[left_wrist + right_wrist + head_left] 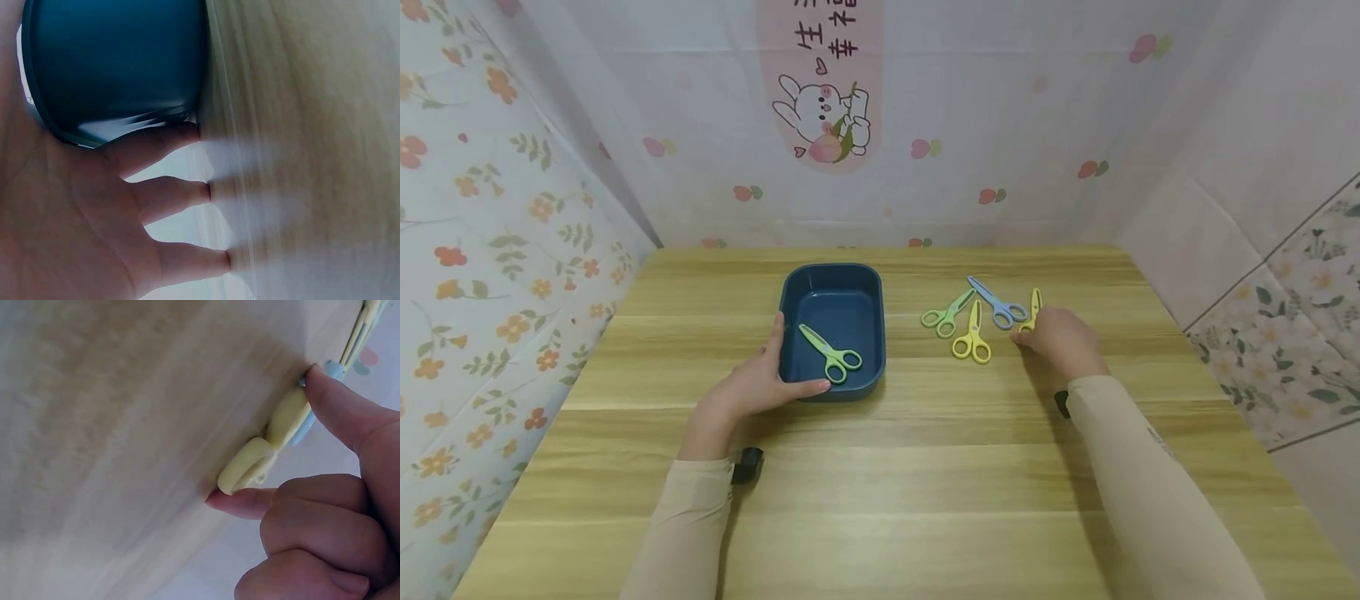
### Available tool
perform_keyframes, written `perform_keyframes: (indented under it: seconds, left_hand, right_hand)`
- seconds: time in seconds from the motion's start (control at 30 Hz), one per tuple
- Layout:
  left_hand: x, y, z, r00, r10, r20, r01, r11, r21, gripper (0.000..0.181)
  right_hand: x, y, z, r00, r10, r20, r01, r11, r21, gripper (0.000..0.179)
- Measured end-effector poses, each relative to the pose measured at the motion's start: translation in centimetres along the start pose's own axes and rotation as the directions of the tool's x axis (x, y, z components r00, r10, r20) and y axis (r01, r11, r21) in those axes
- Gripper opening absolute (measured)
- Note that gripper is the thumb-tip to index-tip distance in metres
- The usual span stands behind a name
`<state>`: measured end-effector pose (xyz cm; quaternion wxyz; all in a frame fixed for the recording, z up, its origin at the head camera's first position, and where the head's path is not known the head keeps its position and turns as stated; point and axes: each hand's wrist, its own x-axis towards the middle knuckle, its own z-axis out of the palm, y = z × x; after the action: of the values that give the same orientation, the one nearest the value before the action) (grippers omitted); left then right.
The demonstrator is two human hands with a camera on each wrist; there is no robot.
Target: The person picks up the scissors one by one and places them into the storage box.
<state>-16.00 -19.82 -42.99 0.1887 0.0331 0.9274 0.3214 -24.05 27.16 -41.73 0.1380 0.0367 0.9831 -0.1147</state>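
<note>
A person's left hand (pixel 760 379) lies at the near left corner of a dark blue tray (pixel 850 312), its thumb over the near rim and its fingers, mostly straight and spread, along the outer left side. In the left wrist view, fingertips also touch the wooden table (pixel 887 500).

The right hand (pixel 1063 342) is down at the table, well apart from the tray. Its thumb and index finger pinch the handle end of the outer yellow scissors (pixel 1037 298) — one digit at each side — while the other fingers curl into the palm. The blades point away from that hand, and the scissors lie on the table.

Just left of the right hand are blue scissors (pixel 997 307), with the inner yellow scissors (pixel 972 337) and the pale green scissors (pixel 955 314) farther left, between the two hands. The tips of these three come close together; whether they touch is hard to tell.

Beside the left thumb, inside the tray, rest bright green scissors (pixel 827 350) — handles toward the thumb, blades pointing away to the left.
</note>
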Motion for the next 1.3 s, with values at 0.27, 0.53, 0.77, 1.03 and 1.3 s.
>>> perform_keyframes:
  seconds: [0.27, 0.53, 0.77, 1.03, 1.3]
  left_hand:
    - [-0.2, -0.1, 0.0, 1.0, 0.006, -0.004, -0.006, 1.0, 0.015, 0.145]
    - [0.0, -0.3, 0.6, 1.0, 0.008, 0.001, -0.008, 1.0, 0.013, 0.147]
    - [0.0, -0.2, 0.3, 1.0, 0.009, -0.001, -0.009, 1.0, 0.0, 0.147]
    - [0.0, -0.1, 0.0, 1.0, 0.008, -0.002, -0.008, 1.0, 0.006, 0.146]
    - [0.0, -0.2, -0.1, 1.0, 0.005, -0.002, -0.005, 1.0, 0.009, 0.146]
  right_hand:
    - [0.0, -0.4, -0.3, 1.0, -0.022, 0.012, 0.022, 1.0, -0.005, 0.048]
    - [-0.5, -0.3, -0.1, 1.0, -0.028, 0.015, 0.028, 0.999, -0.018, 0.049]
    - [-0.4, 0.5, 0.1, 1.0, -0.015, -0.007, 0.015, 0.999, 0.036, 0.05]
    - [-0.4, 1.3, -1.7, 0.999, 0.041, -0.032, -0.038, 0.997, 0.074, 0.048]
    - [-0.8, -0.1, -5.2, 0.989, 0.084, -0.122, -0.079, 0.996, 0.052, 0.056]
